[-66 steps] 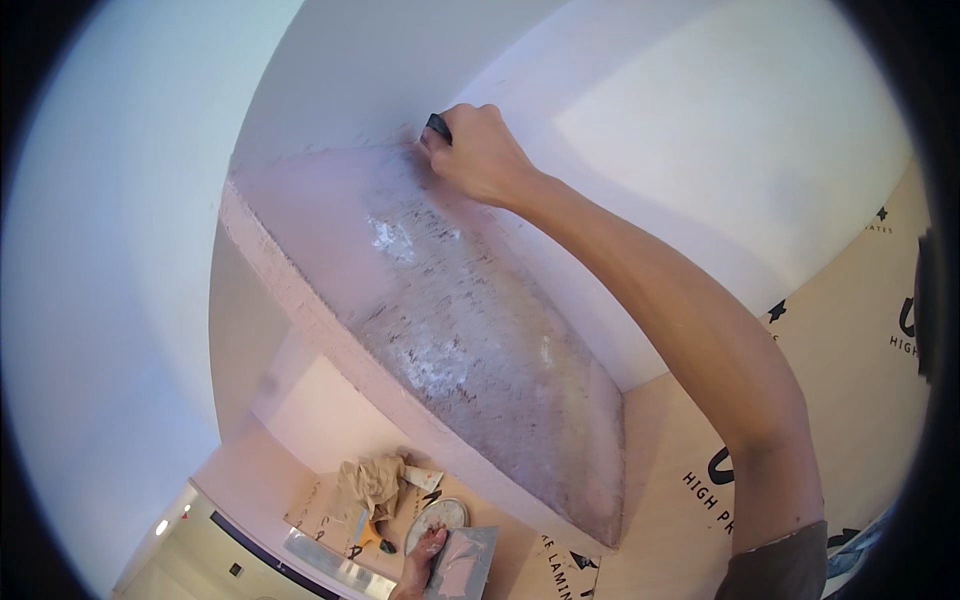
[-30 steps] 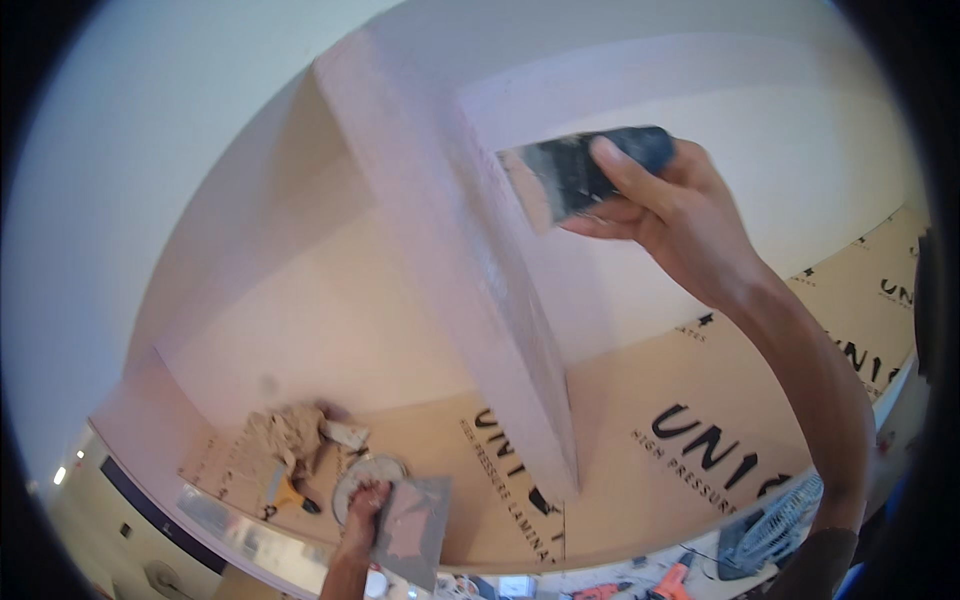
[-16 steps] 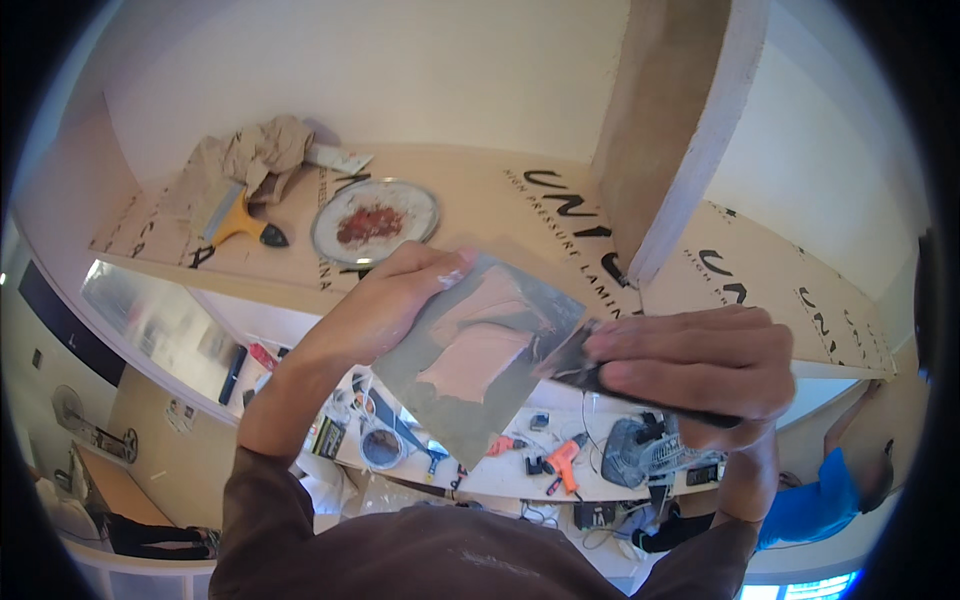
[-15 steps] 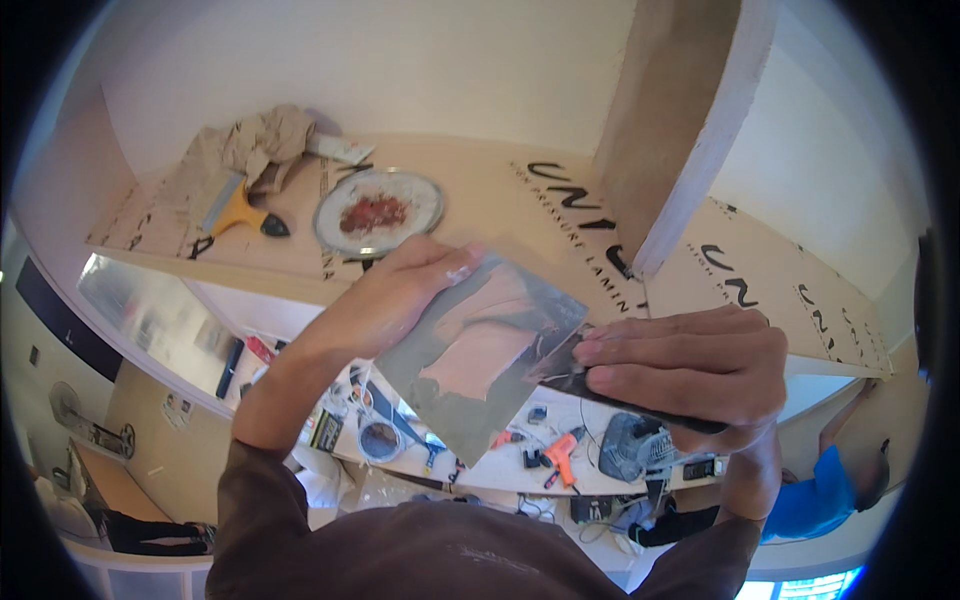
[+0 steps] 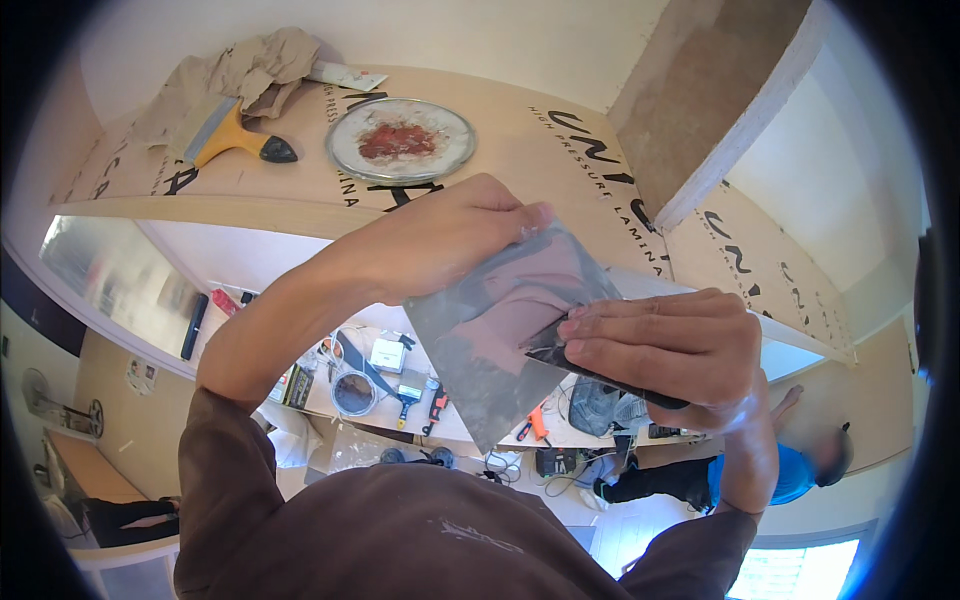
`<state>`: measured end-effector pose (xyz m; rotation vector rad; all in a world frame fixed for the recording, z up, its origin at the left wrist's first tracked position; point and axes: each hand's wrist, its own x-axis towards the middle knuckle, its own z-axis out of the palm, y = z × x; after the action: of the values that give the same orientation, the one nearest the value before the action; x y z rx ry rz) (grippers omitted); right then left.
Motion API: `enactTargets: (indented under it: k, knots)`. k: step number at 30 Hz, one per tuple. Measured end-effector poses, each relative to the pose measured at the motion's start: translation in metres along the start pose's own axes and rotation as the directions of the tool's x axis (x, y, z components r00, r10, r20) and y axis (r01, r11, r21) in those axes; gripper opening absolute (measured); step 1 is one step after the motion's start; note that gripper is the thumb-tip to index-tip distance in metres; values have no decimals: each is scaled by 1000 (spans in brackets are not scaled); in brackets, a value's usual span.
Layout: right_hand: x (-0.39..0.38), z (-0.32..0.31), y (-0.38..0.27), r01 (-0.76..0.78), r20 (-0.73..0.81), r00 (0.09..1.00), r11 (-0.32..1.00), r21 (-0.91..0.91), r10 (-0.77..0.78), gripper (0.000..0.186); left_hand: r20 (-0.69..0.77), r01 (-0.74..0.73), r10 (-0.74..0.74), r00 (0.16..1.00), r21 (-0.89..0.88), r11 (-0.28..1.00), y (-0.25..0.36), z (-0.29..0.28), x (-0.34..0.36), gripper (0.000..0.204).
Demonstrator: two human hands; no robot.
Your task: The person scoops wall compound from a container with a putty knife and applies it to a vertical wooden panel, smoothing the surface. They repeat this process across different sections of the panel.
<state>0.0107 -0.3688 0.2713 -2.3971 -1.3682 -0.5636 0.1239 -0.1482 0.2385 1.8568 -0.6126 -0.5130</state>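
My left hand [image 5: 455, 235] grips the upper left edge of a flat grey board [image 5: 490, 405], thumb on top. Smooth pink putty [image 5: 505, 320] is spread over its middle. Between the closed fingers of my right hand [image 5: 690, 345] is a dark, thin putty spreader [image 5: 546, 350]; its tip overlaps the right side of the putty. Beyond my left hand, a round metal lid [image 5: 452, 150] with a reddish-brown smear lies on the paper-covered shelf [image 5: 510, 150]. To its left rests a wide scraper [image 5: 233, 142] with a yellow handle, against crumpled brown paper [image 5: 245, 70].
A white tube [image 5: 345, 76] lies behind the lid. An upright panel [image 5: 710, 90] rises from the shelf at right. Below, a worktop holds a bucket [image 5: 353, 393], a paint brush [image 5: 410, 388] and several tools. At lower right is another person in blue [image 5: 790, 478].
The spreader has moved left over the board, its tip now farther onto the putty. The view has shifted, so the shelf sits higher in the picture.
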Motion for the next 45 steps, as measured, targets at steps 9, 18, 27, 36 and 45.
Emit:
enactTargets:
  k: [9,18,27,36,45]
  knots:
    - [7,-7,-18,-124,174,979,984,127,101,30,171,-19,50,984,-182,983,-24,7,16,47]
    - [-15,7,-43,41,-268,963,994,105,-11,18,201,26,59,978,-394,919,-31,3,1,43]
    - [-46,51,-54,59,-314,938,962,-267,-144,23,165,26,108,980,-649,761,-31,19,-14,41]
    - [-44,2,-61,27,-291,956,999,31,-17,40,34,-98,125,992,-433,896,-31,12,-25,44]
    - [-1,-23,-53,11,85,996,997,82,-18,29,134,-132,183,974,-321,938,-19,10,-30,50]
